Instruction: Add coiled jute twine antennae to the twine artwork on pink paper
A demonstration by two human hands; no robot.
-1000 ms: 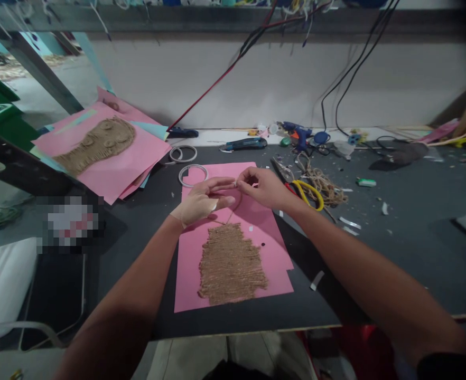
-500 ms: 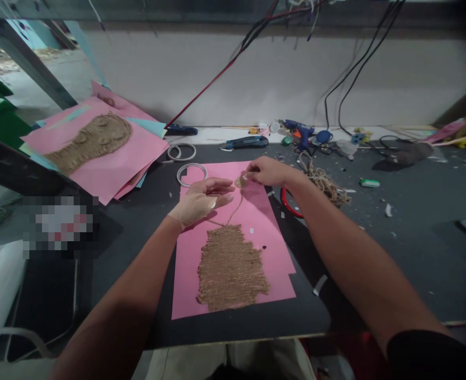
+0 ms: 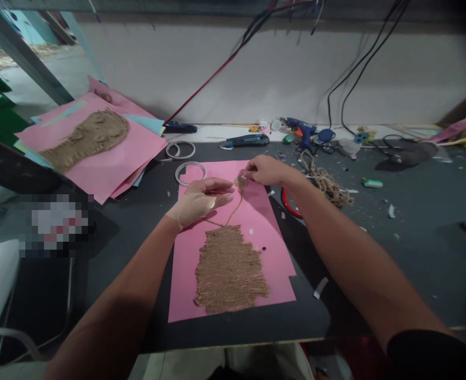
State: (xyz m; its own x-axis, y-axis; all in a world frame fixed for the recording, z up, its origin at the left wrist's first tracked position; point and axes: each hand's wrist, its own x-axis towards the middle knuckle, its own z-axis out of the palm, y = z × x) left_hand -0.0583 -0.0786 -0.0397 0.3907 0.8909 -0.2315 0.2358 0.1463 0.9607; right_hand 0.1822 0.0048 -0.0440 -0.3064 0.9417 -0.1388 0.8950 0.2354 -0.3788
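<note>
The left forearm (image 3: 126, 287) is angled inward, and the left hand (image 3: 203, 200), partly covered by a pale wrap (image 3: 187, 212), is held open with its fingers extended and its thumb set apart below them. The right forearm (image 3: 347, 248), covered by a black sleeve (image 3: 427, 348) near the elbow, is slanted in, with the right hand's (image 3: 262, 170) thumb and fingertips pinched together near the left fingertips.

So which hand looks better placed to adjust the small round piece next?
Probably the right hand: its fingertips are already at the small round piece. The left hand lies open beside it, its fingertips apart from the piece.
</note>
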